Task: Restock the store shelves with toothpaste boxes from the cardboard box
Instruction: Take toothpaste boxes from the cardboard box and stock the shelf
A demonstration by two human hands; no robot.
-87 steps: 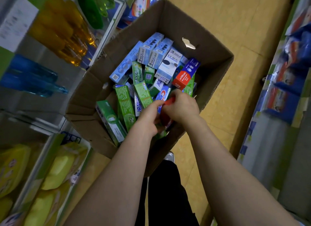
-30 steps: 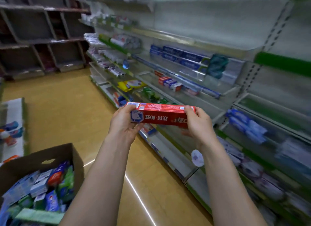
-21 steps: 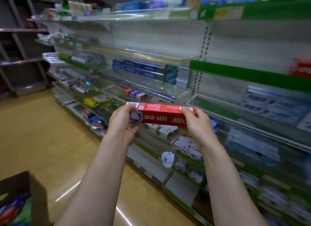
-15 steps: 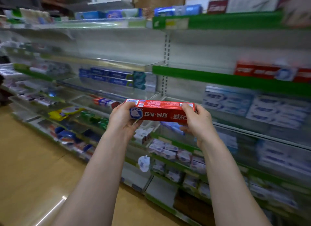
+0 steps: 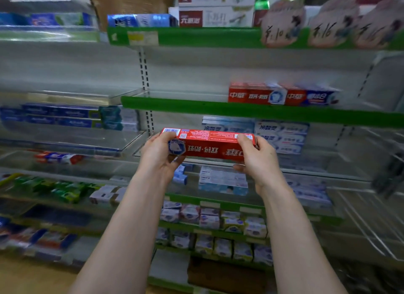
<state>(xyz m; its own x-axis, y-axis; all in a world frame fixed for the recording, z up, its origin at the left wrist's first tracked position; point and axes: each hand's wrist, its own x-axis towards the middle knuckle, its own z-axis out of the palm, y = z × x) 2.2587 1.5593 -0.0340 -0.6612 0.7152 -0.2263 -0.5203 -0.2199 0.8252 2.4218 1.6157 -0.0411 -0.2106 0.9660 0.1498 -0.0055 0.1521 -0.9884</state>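
The red toothpaste box (image 5: 209, 146) lies level, its long side running 9 to 3 o'clock. The left hand (image 5: 160, 160) grips one end and the right hand (image 5: 260, 160) the other, fingers (image 5: 243, 139) curled round it. Matching red boxes (image 5: 258, 95) sit on a shelf at 1 o'clock, nearer the right hand. A moment ago they were farther to the right.

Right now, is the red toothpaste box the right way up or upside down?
Upside down: the red toothpaste box lies level between the left hand and right hand, and its white lettering reads inverted.
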